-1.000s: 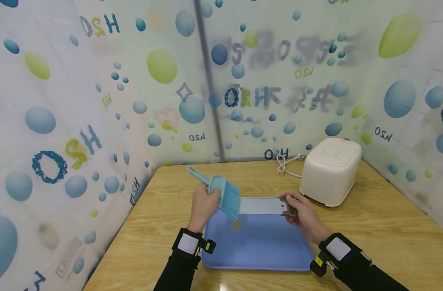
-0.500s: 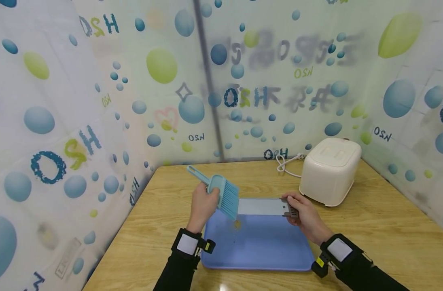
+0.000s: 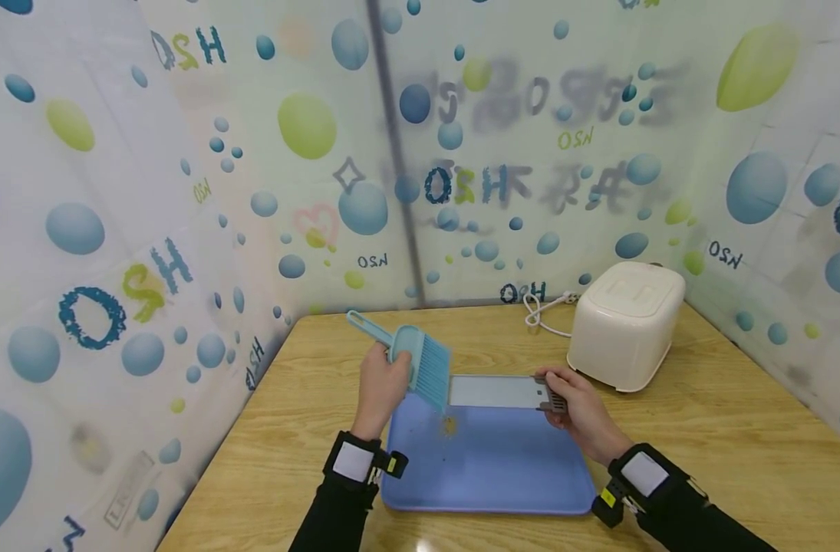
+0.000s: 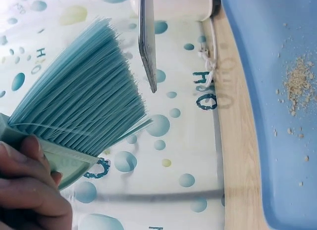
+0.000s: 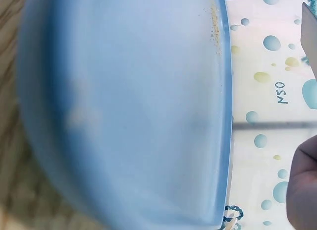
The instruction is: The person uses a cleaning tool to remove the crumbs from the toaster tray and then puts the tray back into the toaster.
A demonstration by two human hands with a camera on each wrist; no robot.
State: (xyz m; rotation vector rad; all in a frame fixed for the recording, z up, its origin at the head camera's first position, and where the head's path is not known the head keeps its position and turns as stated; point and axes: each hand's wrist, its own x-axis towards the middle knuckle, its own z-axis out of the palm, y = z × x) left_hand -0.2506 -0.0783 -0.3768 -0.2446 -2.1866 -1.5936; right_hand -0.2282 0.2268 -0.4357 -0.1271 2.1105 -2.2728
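My left hand [image 3: 382,385] grips a light blue hand brush [image 3: 413,345] near the base of its bristles, with the handle pointing up and to the left. My right hand [image 3: 580,408] pinches the brown end of a flat grey metal crumb tray [image 3: 495,391]. The brush bristles [image 4: 84,86] are beside the crumb tray's far end; in the left wrist view a narrow gap shows between them. Beneath both lies a blue tray [image 3: 516,468], with a small pile of tan crumbs [image 4: 299,84] on it. The right wrist view shows only part of my right hand.
A white toaster [image 3: 627,326] stands at the back right of the wooden table [image 3: 309,399], its white cord [image 3: 540,314] lying behind it. Patterned curtains [image 3: 364,207] close in the back and both sides.
My left hand and the brush have shifted slightly up and to the left. My right hand keeps the crumb tray nearly still.
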